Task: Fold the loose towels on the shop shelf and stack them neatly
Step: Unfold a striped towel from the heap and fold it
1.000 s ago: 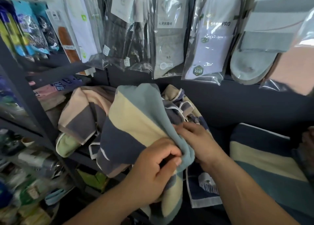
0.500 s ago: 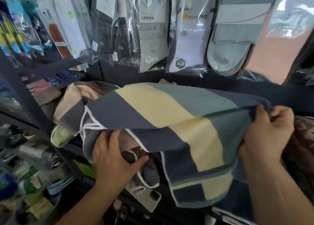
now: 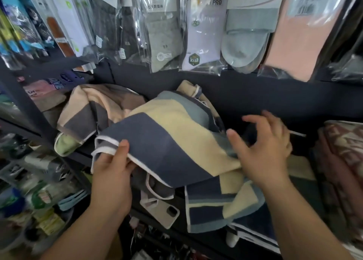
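Head view: striped towel (image 3: 176, 142) lies on shelf (image 3: 82, 156), mid-pile, roughly doubled over, lower part drooping past the front edge. L hand (image 3: 112, 167) pinches its white-trimmed corner, thumb on top. R hand (image 3: 263, 151) is released, fingers spread, gripping nothing, just over the towel's right side. Beige-grey towel (image 3: 92, 110) sits crumpled behind-left, touching it. Phone (image 3: 165, 212) lies below the drooping cloth. Judging progress: early. This towel is mid-fold, edges not squared; at least one more is unfolded; can't tell if any neat stack exists yet. Left: finish fold, do the rest, stack.
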The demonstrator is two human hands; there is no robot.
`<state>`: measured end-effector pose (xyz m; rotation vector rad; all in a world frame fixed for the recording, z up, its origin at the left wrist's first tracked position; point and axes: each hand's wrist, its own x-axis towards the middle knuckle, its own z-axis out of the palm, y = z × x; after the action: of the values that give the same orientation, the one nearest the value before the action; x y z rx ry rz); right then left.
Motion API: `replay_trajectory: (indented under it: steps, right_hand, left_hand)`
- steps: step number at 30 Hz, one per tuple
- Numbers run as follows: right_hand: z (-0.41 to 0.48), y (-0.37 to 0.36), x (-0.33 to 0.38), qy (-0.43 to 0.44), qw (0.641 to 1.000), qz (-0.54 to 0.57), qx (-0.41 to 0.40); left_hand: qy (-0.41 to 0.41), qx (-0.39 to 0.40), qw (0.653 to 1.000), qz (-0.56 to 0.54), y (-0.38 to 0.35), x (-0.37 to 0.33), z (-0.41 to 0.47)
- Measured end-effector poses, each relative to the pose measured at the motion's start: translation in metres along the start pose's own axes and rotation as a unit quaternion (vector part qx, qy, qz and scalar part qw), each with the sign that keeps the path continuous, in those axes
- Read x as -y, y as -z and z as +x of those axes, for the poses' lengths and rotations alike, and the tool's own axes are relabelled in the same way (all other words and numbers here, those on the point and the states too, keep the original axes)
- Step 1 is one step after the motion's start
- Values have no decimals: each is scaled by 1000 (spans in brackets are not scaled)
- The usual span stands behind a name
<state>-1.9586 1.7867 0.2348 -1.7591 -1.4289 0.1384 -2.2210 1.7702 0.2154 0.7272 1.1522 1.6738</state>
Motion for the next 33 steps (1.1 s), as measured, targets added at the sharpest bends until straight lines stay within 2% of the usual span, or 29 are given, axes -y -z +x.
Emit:
replay_trajectory:
  steps: [2,4,6,8,10,12,14,16,19,21,24,26,28,31,33]
  right_hand:
    - [-13,-12,25,113,988,57,91]
    - [-24,-28,42,198,966,45,160]
    - [-26,-42,54,246,956,-11,159]
    - [-22,-54,58,280,954,-41,99]
    - [-13,-66,55,307,948,-78,38]
    - [-10,-75,55,314,942,-115,19]
    - [-13,-78,60,301,946,-118,10]
    - [-19,-75,70,305,948,-94,9]
    - [-27,-76,93,382,920,-61,58]
    - [-29,-87,104,420,899,-87,92]
    - [-25,-106,110,440,891,-73,82]
    - [-19,-109,113,421,904,-22,72]
    - [-11,-102,118,357,932,37,50]
    - [9,-81,113,150,977,152,-20]
    - [26,-66,99,-1,959,267,-98]
  left_hand:
    - [-11,46,996,73,-9,-3,-7]
    - [-17,93,982,161,-14,-1,-17]
    - [-15,112,971,209,-16,2,-25]
    - [5,109,974,196,-13,6,-28]
    - [40,69,989,124,-5,10,-26]
    - [76,9,997,21,2,13,-26]
    - [92,-26,995,-34,10,13,-25]
    - [95,-31,995,-31,18,14,-23]
    - [74,-29,997,0,26,12,-16]
    - [43,-22,999,7,29,8,-9]
    - [-10,1,1000,18,30,-1,6]
    - [-26,14,999,15,31,-5,17]
    - [-32,19,999,18,29,-8,31]
    - [-40,23,999,20,25,-11,56]
    - [-36,20,999,30,24,-12,79]
